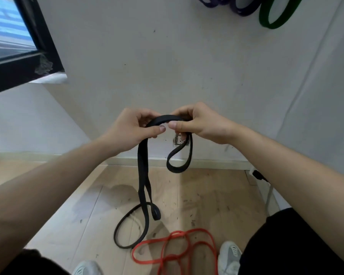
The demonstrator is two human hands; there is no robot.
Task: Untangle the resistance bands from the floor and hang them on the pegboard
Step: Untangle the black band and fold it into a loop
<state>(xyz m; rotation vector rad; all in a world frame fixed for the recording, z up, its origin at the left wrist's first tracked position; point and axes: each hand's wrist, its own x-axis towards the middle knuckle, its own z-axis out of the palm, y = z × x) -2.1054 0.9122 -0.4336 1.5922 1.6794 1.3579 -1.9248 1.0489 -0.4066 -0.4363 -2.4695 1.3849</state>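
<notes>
The left hand (133, 132) and right hand (199, 126), almost touching, each pinch the top arc of the black band (142, 175) between thumb and curled fingers. Judged light, limp and grippy; hold the flat strap clear of its twists. Its lower loop rests on the floor (207, 195), just beside the red band (175, 249).

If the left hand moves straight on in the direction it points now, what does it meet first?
Probably the right hand, which grips the same black flat resistance band; their thumbs almost touch.
</notes>
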